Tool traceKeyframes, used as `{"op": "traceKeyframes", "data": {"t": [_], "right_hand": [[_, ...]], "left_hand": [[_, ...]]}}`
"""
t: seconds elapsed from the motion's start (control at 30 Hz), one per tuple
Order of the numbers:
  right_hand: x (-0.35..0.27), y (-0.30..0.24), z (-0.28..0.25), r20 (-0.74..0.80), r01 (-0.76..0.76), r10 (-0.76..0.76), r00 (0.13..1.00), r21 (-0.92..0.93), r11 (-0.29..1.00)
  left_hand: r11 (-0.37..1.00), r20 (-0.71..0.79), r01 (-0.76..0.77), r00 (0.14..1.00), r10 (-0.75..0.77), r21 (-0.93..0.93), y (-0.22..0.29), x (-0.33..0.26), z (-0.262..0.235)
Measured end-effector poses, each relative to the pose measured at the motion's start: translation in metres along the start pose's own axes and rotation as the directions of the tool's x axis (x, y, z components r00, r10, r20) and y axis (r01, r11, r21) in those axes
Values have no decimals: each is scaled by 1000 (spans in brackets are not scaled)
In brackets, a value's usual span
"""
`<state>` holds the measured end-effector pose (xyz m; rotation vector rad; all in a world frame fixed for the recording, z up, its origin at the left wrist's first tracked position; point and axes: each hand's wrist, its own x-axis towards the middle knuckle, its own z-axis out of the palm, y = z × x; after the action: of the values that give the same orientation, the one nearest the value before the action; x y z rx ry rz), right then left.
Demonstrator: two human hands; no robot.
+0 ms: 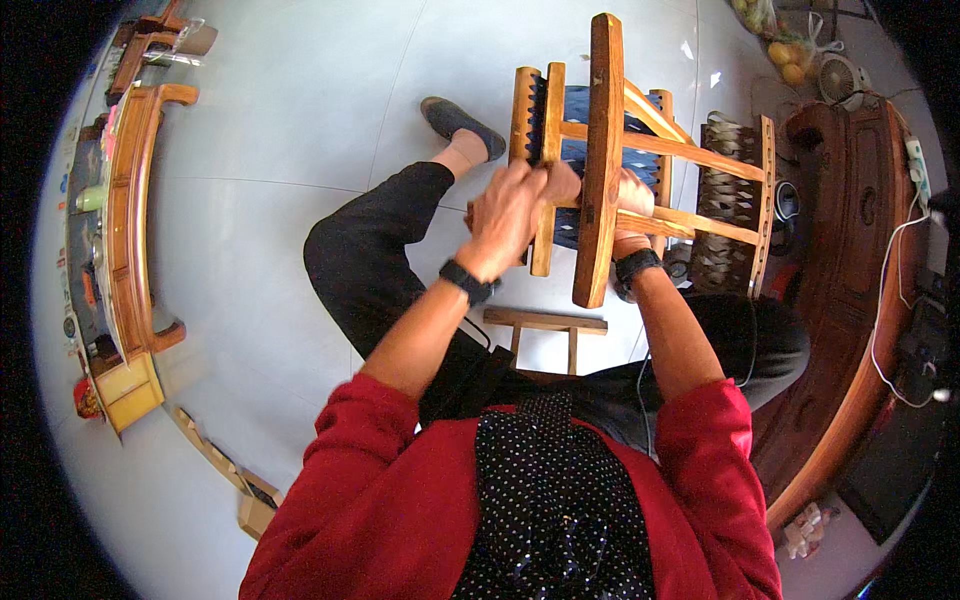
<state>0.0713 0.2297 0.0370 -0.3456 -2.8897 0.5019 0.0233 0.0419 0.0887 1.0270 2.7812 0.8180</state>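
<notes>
A wooden folding stool point(597, 150) with a blue woven seat point(577, 110) is tipped in front of me, its thick bar standing nearest the camera. My left hand point(510, 212) is closed at the rail on the left, its knuckles up and its fingertips slightly blurred. Behind the thick bar, my right hand point(634, 196) is curled in among the crosspieces; that bar hides part of its fingers. Both hands appear to grip the frame, though the exact holding points are covered. A dark band circles each wrist.
A small wooden stand point(545, 320) is between my legs. Brown woven strapping on a wooden rail point(767, 200) lies at the right, beside a carved dark cabinet point(850, 220) with white cables. A wooden table point(135, 220) lines the left. Fruit point(792, 62) and a fan point(842, 78) sit far right.
</notes>
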Motion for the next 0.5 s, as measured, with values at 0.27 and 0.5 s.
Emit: {"op": "traceKeyframes", "data": {"t": [0.27,0.5], "right_hand": [[1,0,-1,36,-41,40,999,27,999],[4,0,0,99,-40,41,994,-16,999]], "left_hand": [[987,-76,104,991,-114,-124,-8,19,9],[998,-99,53,994,-50,23,-29,90,18]]}}
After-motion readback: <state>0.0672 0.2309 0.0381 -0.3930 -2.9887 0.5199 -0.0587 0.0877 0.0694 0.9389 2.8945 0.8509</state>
